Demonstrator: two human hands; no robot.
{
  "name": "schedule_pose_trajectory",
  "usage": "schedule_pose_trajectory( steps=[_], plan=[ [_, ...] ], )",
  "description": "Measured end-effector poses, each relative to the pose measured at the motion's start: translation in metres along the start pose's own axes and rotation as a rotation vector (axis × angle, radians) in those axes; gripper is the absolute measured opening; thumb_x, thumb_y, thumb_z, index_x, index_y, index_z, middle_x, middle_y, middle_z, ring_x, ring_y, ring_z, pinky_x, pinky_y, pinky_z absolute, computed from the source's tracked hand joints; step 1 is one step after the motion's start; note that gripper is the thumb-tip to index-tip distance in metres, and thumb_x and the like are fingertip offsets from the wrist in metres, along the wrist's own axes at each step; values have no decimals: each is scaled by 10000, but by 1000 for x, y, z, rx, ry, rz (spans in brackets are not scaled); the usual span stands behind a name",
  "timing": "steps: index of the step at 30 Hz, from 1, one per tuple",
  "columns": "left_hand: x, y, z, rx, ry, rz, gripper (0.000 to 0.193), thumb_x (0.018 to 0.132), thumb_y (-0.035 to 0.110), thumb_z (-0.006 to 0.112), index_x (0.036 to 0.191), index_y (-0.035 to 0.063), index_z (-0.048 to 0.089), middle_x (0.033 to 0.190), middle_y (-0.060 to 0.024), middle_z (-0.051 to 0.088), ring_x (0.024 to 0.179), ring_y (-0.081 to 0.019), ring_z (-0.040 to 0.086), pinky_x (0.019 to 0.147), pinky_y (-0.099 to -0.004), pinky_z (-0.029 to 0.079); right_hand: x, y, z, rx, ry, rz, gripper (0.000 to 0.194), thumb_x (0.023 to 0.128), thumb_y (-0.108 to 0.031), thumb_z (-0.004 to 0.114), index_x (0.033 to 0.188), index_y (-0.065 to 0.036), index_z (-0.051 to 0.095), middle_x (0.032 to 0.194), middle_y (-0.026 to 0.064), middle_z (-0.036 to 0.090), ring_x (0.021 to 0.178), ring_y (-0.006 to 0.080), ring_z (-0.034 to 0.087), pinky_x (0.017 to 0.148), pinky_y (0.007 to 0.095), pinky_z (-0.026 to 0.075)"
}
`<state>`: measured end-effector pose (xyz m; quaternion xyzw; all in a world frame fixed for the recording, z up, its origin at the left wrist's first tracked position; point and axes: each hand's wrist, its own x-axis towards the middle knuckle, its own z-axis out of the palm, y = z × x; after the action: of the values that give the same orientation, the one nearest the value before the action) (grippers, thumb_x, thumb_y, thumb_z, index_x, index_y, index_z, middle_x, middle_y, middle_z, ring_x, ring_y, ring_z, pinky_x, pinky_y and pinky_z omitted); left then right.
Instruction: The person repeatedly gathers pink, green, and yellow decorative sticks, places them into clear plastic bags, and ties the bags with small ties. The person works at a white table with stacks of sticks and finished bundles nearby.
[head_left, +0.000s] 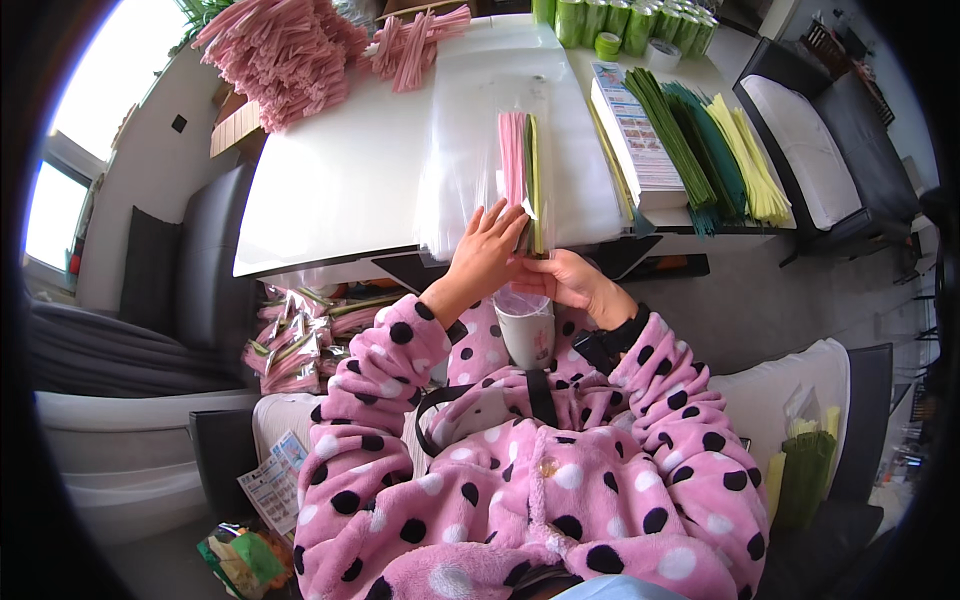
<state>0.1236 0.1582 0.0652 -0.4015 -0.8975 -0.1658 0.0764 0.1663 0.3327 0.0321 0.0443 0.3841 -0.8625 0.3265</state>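
A clear plastic bag (551, 150) lies on a stack of clear bags at the table's front. Inside are a bundle of pink fuzzy stems (513, 154) and narrow green and yellow stems (534, 172). My left hand (484, 251) rests palm down over the bag's near part, its fingers extended and covering the pink stems' lower ends. At the near end, my right hand (574, 281) pinches the bag, thumb above and fingers below. Under my hands, a white cup (529, 330) with a clear plastic liner stands between my legs.
Pink stem bundles (292, 64) are heaped at the back left. Printed sheets (637, 135), green stems (667, 142) and pale yellow stems (750, 165) lie on the right. Green rolls (615, 26) stand behind. Filled bags (296, 341) are piled below the table's left side.
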Motion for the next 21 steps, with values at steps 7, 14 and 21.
schedule_pose_trajectory(
  steps=[7,14,21],
  plan=[
    [21,0,-10,175,-83,49,567,790,235,616,1308,94,436,1382,-79,398,1330,-279,290,1078,-478,228,-6,-4,-4,-41,-33,11,316,960,-179,434,1176,35,519,1153,189,583,1059,281,590,935,383,469],
    [33,5,5,217,-158,93,613,827,352,585,1352,107,382,1420,-127,336,1340,-269,269,1084,-429,236,-17,-16,-14,-22,-52,66,347,967,-200,413,1163,67,514,1107,216,603,1023,283,612,914,384,484],
    [36,-10,37,45,-204,235,639,858,361,534,1395,94,314,1465,-136,261,1378,-262,189,1109,-377,197,-21,-13,-22,-248,109,117,339,970,-210,377,1112,56,530,1060,210,627,964,291,638,831,369,519]
  ],
)
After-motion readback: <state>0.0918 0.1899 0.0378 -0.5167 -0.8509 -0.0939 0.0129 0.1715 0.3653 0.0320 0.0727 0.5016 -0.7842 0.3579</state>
